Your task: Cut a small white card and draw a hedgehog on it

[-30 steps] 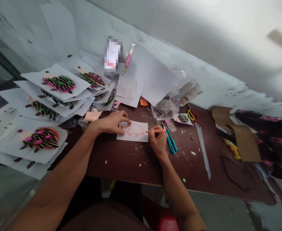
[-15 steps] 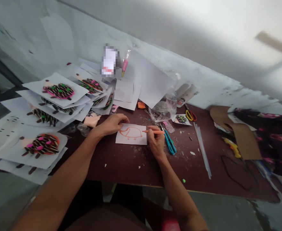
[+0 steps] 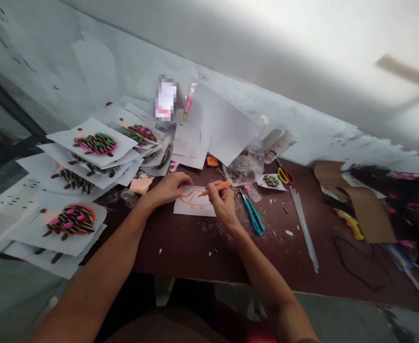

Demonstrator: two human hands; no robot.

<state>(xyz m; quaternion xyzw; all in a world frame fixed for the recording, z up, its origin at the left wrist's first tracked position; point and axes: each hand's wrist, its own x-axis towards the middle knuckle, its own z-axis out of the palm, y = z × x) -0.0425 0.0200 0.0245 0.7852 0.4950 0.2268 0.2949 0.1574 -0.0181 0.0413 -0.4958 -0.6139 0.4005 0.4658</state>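
A small white sheet of paper lies on the table with an animal outline in orange on it, rounded body and short legs. My right hand grips an orange marker, its tip over the inside of the outline, and covers the right part of the sheet. Against the upper left corner of the paper rests my left hand, fingers stretched out and slightly bent, thumb near the edge. Right of my right hand lie a teal-handled cutting tool and a small hedgehog picture.
Finished hedgehog pictures are piled at the left. Larger white sheets and a blurred phone stand by the wall. Scissors, clear glue sticks, a yellow glue gun and cardboard lie to the right.
My right hand has moved left with the marker, from the right end of the outline to over its middle. My left hand stays at the paper's corner. The view has shifted slightly.
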